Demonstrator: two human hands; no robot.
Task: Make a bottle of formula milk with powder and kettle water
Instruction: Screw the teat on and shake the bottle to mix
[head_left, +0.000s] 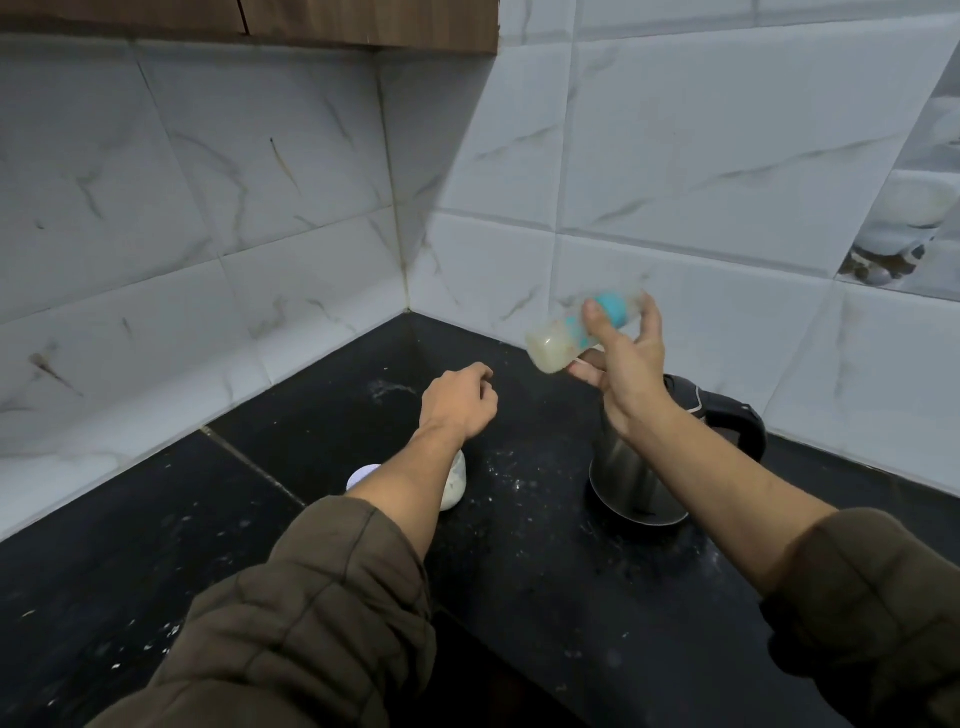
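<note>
Black countertop (156, 545) with steel kettle (631, 486), powder jar (453, 486), scattered white specks (388, 389).

Two hands: the left hand (457, 402) at the centre of the frame, the right hand (628, 364) right of centre. Two sleeves: the left sleeve (322, 597) at lower left, the right sleeve (872, 597) at lower right. One blurred bottle (561, 340), right of centre. One kettle (623, 478), below it. One partly hidden jar (453, 486), centre. One cabinet (260, 21), upper left.

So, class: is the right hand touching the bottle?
Touching: the head view shows the right hand pinching the tilted bottle between thumb and fingers.
</note>
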